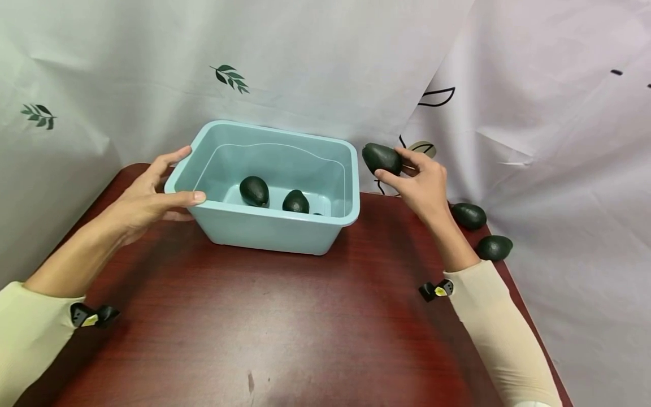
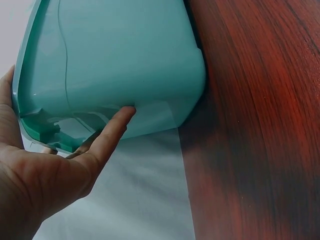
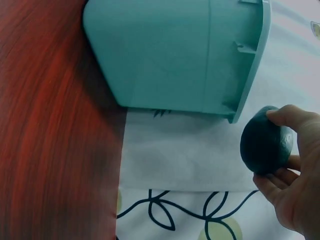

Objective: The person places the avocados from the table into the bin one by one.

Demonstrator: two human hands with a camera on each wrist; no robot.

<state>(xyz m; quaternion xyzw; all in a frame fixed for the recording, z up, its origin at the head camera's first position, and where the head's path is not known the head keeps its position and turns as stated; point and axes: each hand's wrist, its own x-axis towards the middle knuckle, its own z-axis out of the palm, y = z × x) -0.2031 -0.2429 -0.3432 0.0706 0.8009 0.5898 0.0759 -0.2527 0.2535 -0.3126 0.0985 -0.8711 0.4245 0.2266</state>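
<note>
A light blue plastic tub (image 1: pixel 264 232) stands on the table at the back. My left hand (image 1: pixel 144 198) grips its left end, thumb over the front rim corner and fingers spread along the side; the left wrist view shows a finger against the outer wall. Just right of the tub's right rim, my right hand (image 1: pixel 422 181) holds a dark green avocado (image 1: pixel 381 158) in the air between thumb and fingers. Inside the tub lie an avocado (image 1: pixel 254 191) and another avocado (image 1: pixel 296 202); a dark sliver beside them is mostly hidden by the front wall.
Beyond my right wrist, one avocado (image 1: pixel 469 216) and a second avocado (image 1: pixel 494 248) lie by the right edge of the reddish-brown table (image 1: pixel 264 316). A pale curtain (image 1: pixel 305 68) with leaf prints hangs behind and at both sides.
</note>
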